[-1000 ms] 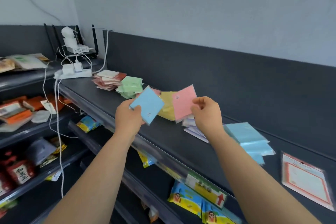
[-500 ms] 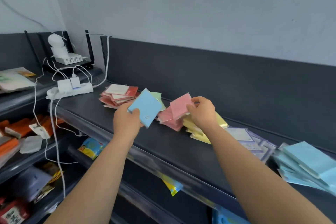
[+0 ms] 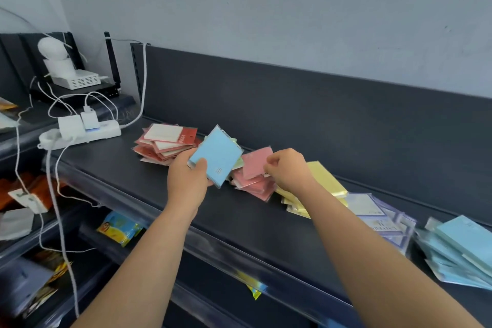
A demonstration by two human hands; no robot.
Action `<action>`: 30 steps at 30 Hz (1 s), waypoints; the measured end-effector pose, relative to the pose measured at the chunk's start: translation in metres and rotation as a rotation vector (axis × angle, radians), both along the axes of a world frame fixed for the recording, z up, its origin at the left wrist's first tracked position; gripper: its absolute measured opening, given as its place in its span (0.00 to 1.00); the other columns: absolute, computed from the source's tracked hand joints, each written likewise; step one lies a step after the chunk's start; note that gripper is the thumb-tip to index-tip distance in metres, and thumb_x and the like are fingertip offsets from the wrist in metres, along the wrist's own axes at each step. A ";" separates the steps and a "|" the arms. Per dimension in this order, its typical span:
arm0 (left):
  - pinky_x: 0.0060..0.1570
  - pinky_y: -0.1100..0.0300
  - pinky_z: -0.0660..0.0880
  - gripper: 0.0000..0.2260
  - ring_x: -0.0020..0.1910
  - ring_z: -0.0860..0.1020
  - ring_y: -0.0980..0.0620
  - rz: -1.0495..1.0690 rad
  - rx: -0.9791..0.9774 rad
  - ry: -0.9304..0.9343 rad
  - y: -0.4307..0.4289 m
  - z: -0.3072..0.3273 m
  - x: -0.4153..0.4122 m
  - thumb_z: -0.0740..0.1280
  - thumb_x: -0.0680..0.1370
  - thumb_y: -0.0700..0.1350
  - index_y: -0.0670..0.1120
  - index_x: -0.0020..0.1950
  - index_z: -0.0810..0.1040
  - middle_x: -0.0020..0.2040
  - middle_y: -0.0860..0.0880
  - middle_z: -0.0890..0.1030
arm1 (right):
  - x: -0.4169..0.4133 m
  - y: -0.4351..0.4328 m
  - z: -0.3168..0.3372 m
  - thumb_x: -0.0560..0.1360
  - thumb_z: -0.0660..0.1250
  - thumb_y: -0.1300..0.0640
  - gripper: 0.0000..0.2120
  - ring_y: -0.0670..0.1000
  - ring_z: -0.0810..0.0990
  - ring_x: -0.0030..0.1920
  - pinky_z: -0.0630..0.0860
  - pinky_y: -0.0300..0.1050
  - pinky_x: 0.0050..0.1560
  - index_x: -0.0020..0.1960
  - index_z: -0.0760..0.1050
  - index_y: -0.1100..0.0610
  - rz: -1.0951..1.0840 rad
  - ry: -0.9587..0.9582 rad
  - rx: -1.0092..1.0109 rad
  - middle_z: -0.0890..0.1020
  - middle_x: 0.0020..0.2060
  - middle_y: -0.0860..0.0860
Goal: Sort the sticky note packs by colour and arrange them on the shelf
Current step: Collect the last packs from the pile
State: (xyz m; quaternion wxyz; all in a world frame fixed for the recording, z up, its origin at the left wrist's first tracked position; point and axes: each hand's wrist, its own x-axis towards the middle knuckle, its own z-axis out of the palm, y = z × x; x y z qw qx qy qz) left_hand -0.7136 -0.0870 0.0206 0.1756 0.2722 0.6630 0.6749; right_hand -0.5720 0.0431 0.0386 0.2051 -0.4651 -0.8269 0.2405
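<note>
Shelf [image 3: 266, 221]: dark, long, piles in row: red pile [image 3: 165, 144] at left, then pink pile [image 3: 253, 184], yellow pile [image 3: 324, 181], purple pile [image 3: 380, 216], blue pile [image 3: 458, 253] far right. Both forearms reach over front edge. Left hand [image 3: 186, 181] raised, thumb on face, grasping tilted blue pack [image 3: 217, 157] by lower corner. Right hand [image 3: 287, 170] knuckles up, fingers curled, seemingly pinching right edge of pink pack [image 3: 257, 165] atop pink pile. Print on packs too small to read.

Dark shelf [image 3: 239, 221], packs in piles.
Left of the pink pile [image 3: 253, 181]: red pile [image 3: 165, 146], then power strip [image 3: 87, 136]; right of it: yellow pile [image 3: 327, 181], purple pile [image 3: 383, 218], then blue pile [image 3: 458, 250].
</note>
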 end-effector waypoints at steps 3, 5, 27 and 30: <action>0.46 0.49 0.82 0.14 0.57 0.79 0.51 -0.018 0.015 -0.007 0.004 0.000 0.003 0.59 0.79 0.37 0.47 0.63 0.75 0.59 0.51 0.80 | 0.008 -0.001 -0.002 0.74 0.62 0.64 0.07 0.58 0.69 0.34 0.70 0.45 0.35 0.42 0.78 0.65 -0.004 0.133 -0.015 0.72 0.36 0.60; 0.44 0.53 0.82 0.14 0.56 0.79 0.53 -0.031 0.034 -0.011 0.007 0.002 0.009 0.61 0.80 0.38 0.48 0.64 0.73 0.59 0.52 0.79 | 0.017 -0.003 -0.001 0.75 0.63 0.63 0.06 0.55 0.70 0.35 0.69 0.43 0.40 0.44 0.77 0.65 -0.006 0.262 0.007 0.74 0.35 0.57; 0.46 0.56 0.81 0.15 0.48 0.84 0.51 -0.552 -0.004 -0.034 0.075 0.014 0.267 0.67 0.77 0.35 0.48 0.61 0.75 0.52 0.49 0.82 | 0.310 0.002 0.012 0.74 0.69 0.55 0.04 0.48 0.78 0.35 0.74 0.39 0.33 0.47 0.80 0.54 -0.373 0.491 0.008 0.84 0.41 0.48; 0.49 0.55 0.80 0.19 0.45 0.82 0.53 -0.502 -0.056 0.037 0.086 0.006 0.305 0.69 0.76 0.37 0.47 0.66 0.71 0.54 0.50 0.80 | 0.348 0.006 0.004 0.74 0.69 0.54 0.04 0.47 0.80 0.39 0.73 0.39 0.36 0.47 0.80 0.53 -0.425 0.431 0.001 0.83 0.40 0.47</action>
